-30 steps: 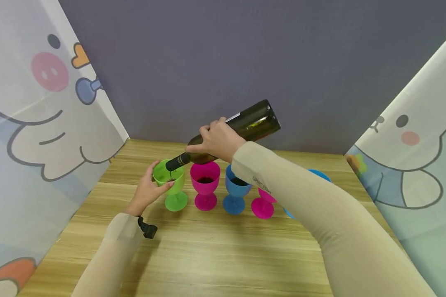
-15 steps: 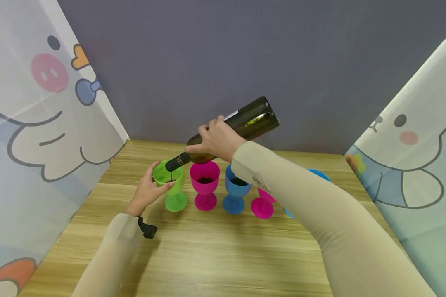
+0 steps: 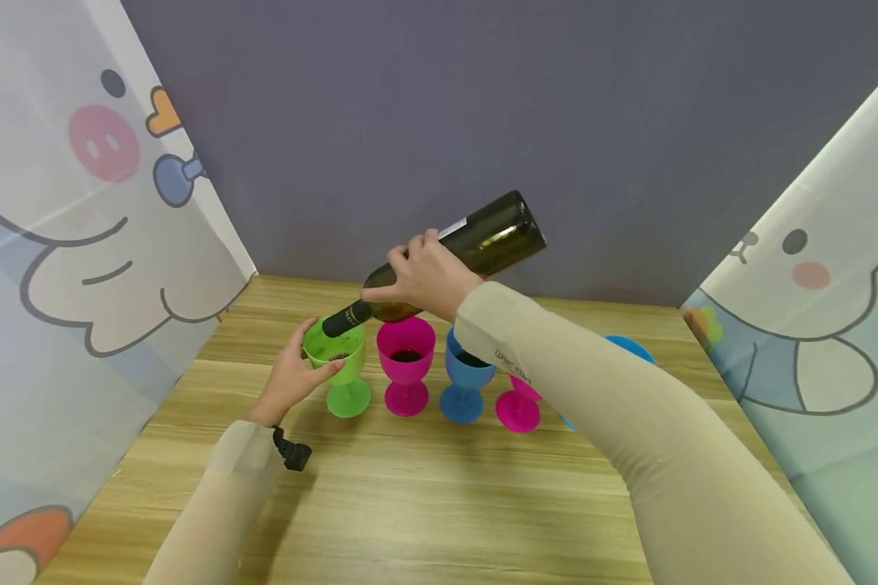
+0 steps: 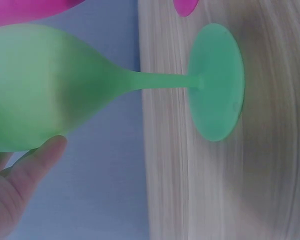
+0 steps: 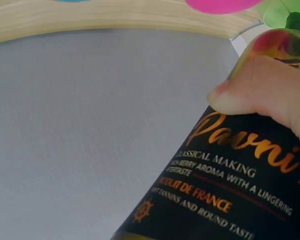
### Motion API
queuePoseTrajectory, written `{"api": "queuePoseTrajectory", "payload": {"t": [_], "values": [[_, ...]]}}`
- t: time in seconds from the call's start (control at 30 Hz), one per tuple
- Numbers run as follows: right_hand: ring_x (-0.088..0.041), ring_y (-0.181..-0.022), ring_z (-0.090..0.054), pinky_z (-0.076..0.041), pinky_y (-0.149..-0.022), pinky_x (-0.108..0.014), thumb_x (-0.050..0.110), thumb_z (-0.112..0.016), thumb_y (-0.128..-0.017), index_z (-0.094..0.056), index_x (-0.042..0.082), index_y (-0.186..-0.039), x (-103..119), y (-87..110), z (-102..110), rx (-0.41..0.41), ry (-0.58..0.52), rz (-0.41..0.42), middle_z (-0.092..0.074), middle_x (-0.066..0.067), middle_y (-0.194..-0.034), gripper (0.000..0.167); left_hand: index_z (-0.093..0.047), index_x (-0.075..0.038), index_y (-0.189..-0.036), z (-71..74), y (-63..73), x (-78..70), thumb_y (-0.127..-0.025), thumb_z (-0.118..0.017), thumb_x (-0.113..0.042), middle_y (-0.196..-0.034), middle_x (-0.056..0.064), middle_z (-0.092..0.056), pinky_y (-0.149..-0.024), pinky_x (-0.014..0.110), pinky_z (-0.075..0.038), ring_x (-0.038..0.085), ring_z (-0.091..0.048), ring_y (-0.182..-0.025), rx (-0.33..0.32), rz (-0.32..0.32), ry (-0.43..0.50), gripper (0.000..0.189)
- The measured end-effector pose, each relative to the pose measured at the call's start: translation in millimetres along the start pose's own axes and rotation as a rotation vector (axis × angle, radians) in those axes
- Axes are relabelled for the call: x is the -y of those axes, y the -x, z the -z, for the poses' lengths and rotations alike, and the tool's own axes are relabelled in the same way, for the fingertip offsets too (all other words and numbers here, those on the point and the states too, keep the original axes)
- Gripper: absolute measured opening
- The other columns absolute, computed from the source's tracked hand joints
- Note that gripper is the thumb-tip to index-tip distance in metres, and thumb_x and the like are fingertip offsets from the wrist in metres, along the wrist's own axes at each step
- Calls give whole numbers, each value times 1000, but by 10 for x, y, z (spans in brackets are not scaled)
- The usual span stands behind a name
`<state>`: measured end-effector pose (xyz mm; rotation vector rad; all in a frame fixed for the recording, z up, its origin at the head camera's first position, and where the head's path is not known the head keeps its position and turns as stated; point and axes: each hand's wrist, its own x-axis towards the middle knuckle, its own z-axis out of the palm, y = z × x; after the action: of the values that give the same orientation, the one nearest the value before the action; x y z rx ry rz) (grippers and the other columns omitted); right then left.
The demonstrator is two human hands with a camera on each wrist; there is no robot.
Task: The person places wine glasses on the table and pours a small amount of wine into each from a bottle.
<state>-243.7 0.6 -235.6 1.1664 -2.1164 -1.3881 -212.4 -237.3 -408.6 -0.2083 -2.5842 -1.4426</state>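
Observation:
My left hand [image 3: 290, 375] curls round the bowl of a green plastic goblet [image 3: 349, 375], which stands upright with its foot on the table. In the left wrist view, a thumb or finger [image 4: 37, 165] lies against the green goblet's bowl [image 4: 85, 85]. My right hand [image 3: 432, 275] grips a dark wine bottle [image 3: 499, 234] near its shoulder, base raised and neck tilted down left. Its mouth sits over the green goblet's opening, where some dark liquid shows. The right wrist view shows the thumb [image 5: 255, 90] across the bottle's black label [image 5: 225, 175].
A pink goblet [image 3: 406, 370] and a blue goblet [image 3: 469, 374], both with dark liquid, stand right of the green one. Another pink goblet [image 3: 518, 410] and another blue goblet [image 3: 629, 348] are partly hidden by my right sleeve. A grey wall [image 3: 439, 122] rises behind the wooden table [image 3: 439, 504].
The thin dark stream from the bottle's mouth into the green goblet, seen earlier, cannot be made out in the head view now. Both hands keep nearly the same places.

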Motion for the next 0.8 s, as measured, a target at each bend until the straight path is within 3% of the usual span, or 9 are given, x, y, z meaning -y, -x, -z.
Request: {"api": "queuePoseTrajectory", "payload": {"t": [0.23,0.8], "values": [[-38,-105,-59,-48,-91,-47,34,-69,-86,1,47,-151,29,-4,-17,-44,60,19,-50,-18,-130,96,-21,7,-146,-3,-3,0,-84,-70,-11,-132,34,-44,-97,58,-39,47,-48,-117,3,-6,1,81],[-39,-105,-58,-47,-91,-48,39,-65,-88,4,45,-151,48,-19,-2,-54,127,38,-48,-19,-131,93,-21,8,-146,-8,7,-35,-84,-69,-9,-131,34,-44,-94,56,-42,46,-50,-114,4,0,1,81]]}}
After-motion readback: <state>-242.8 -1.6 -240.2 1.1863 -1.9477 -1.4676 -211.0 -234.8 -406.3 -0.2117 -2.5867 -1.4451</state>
